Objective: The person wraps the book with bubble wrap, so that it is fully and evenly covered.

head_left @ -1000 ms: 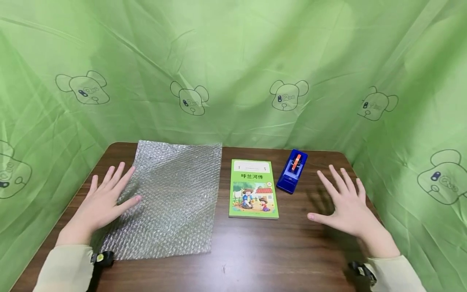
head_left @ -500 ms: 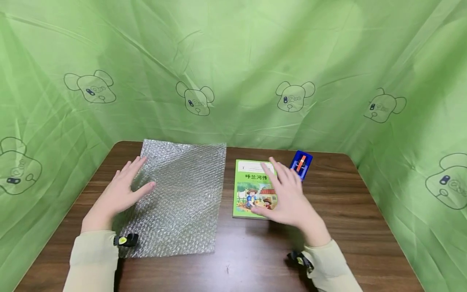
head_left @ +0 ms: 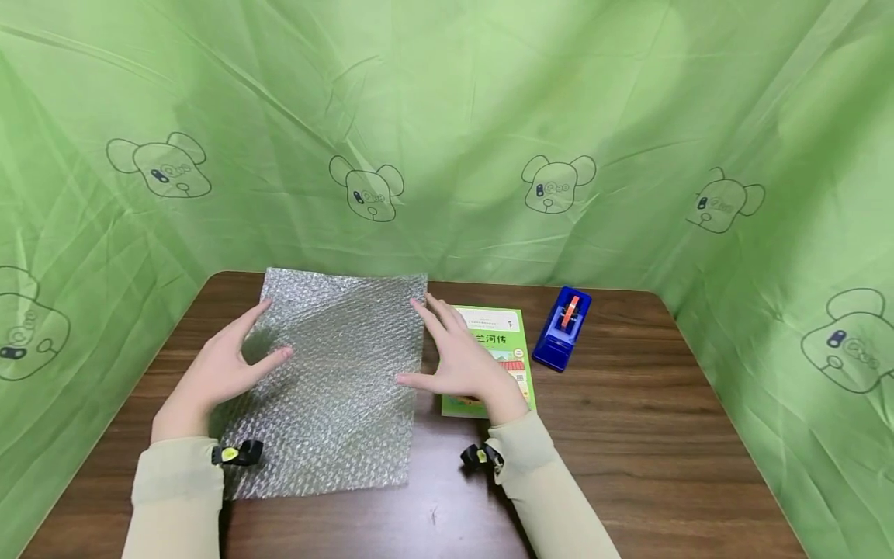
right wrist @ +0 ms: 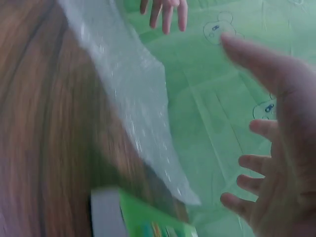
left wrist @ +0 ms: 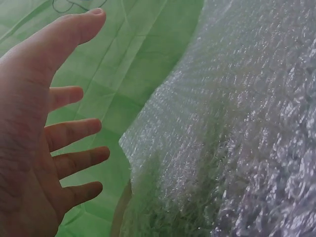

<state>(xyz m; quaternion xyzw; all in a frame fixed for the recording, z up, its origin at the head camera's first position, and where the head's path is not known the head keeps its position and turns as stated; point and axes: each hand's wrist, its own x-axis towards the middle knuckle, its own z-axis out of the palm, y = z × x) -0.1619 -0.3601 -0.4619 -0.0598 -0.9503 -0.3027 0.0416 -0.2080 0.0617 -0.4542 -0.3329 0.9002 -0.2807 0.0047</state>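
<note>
A sheet of bubble wrap (head_left: 342,373) lies flat on the left half of the table. My left hand (head_left: 220,369) hovers at its left edge, fingers spread and holding nothing; in the left wrist view that hand (left wrist: 37,113) is apart from the bubble wrap (left wrist: 237,128). Above the sheet's right edge and the book, my right hand (head_left: 464,357) is spread with nothing in it. Partly hidden under that hand is a green book (head_left: 520,365) with a picture cover. In the right wrist view, the book (right wrist: 153,219) shows at the bottom, near the bubble wrap (right wrist: 118,79).
A blue tape dispenser (head_left: 561,330) with an orange part stands right of the book. The dark wooden table (head_left: 628,450) has rounded back corners. Green cloth (head_left: 447,116) printed with bear-like heads hangs around its back and sides.
My right hand has swept left from the table's right side, across the book, to the bubble wrap's right edge. My left hand has shifted slightly right. The book and dispenser have stayed put.
</note>
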